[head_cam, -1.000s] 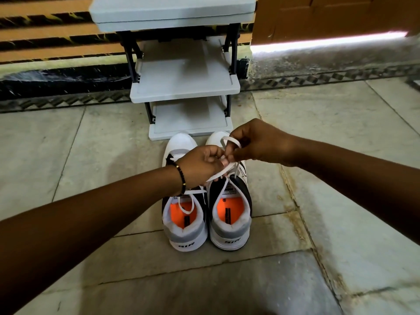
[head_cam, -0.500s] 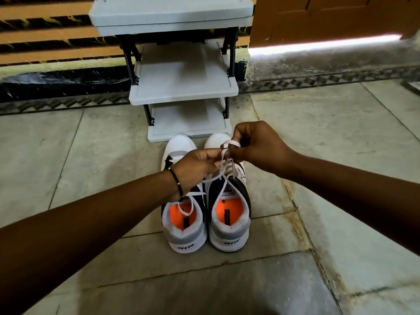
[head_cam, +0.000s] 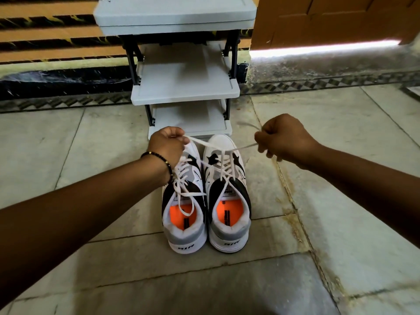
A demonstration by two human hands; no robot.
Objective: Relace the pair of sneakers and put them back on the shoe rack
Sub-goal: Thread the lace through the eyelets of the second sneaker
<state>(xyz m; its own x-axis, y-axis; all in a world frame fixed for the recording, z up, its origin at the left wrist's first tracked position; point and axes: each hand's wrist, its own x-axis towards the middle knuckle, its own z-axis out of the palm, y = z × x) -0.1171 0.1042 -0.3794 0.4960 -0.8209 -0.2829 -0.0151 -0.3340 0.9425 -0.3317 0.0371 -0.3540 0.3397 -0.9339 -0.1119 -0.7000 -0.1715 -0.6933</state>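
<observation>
Two white, black and grey sneakers with orange insoles stand side by side on the floor, heels toward me: the left sneaker [head_cam: 185, 214] and the right sneaker [head_cam: 228, 201]. A white lace [head_cam: 213, 147] from the right sneaker stretches taut between my hands. My left hand [head_cam: 167, 146], with a beaded bracelet on the wrist, grips one end above the left sneaker's toe. My right hand [head_cam: 284, 138] grips the other end, out to the right of the shoes. The left sneaker's lace lies loose over its tongue.
A grey plastic shoe rack [head_cam: 185, 87] with black posts stands just beyond the toes, its three shelves bare. Behind it run a striped wall and dark patterned skirting; a wooden door [head_cam: 336, 19] is at the back right. The floor is pale stone tile.
My hands were together over the right sneaker, working the lace. They have pulled apart sideways, left hand left and right hand right, drawing the lace tight.
</observation>
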